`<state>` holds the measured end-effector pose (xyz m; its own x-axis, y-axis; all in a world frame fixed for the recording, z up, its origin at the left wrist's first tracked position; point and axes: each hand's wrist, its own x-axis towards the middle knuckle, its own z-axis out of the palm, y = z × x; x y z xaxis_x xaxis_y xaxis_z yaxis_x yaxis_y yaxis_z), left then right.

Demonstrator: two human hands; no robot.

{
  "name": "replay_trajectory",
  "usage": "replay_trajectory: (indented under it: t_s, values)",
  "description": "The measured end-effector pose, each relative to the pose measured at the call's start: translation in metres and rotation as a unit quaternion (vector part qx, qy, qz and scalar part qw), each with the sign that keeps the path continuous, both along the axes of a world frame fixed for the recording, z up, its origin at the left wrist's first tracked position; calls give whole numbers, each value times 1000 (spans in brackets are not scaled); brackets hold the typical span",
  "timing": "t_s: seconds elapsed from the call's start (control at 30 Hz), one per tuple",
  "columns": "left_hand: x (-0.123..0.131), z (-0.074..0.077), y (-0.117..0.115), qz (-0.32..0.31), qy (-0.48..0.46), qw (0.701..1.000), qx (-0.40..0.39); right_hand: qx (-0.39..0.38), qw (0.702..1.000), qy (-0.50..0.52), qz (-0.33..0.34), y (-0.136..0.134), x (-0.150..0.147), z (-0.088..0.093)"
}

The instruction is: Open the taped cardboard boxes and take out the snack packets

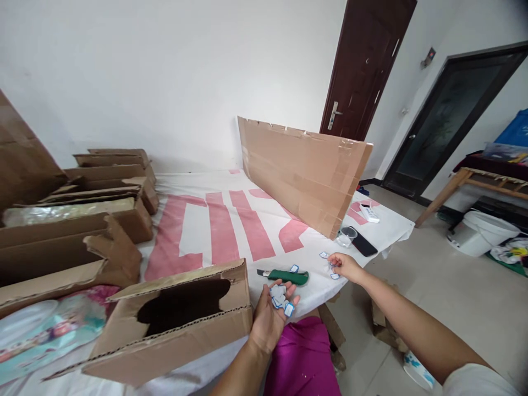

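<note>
My left hand [264,324] is palm up near the table's front edge, fingers curled around a small heap of blue-edged white paper labels [279,297]. Just beyond it lies a green utility knife [286,276] with its blade out, and another label [294,268] sits against the knife. To the right, my right hand [345,266] reaches down to the tabletop, thumb and fingers pinched on small labels there. One blue-edged label [324,254] shows above its fingertips and another label [334,276] below them. Its fingers partly hide what they hold.
A cardboard box [173,352] with a cut-out opening stands left of my left hand. More open cartons [136,217] line the left side. A large cardboard panel [301,170] stands upright behind. A clear cup [346,236], a black phone [361,242] and a white box [369,213] lie right.
</note>
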<state>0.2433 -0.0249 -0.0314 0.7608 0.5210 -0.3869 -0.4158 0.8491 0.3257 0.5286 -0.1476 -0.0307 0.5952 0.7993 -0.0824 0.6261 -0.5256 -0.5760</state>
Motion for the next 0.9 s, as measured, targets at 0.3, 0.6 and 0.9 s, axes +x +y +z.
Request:
replay_trajectory:
  t_s: [0.3, 0.6, 0.9]
  values:
    - [1, 2, -1, 11, 16, 1000, -8, 13, 1000, -8, 23, 13, -16, 4]
    - [1, 7, -2, 8, 21, 1000, -2, 76, 993, 79, 44, 41, -31, 28]
    - [6, 11, -2, 21, -12, 1000, 8, 72, 955, 195, 212, 79, -145, 45]
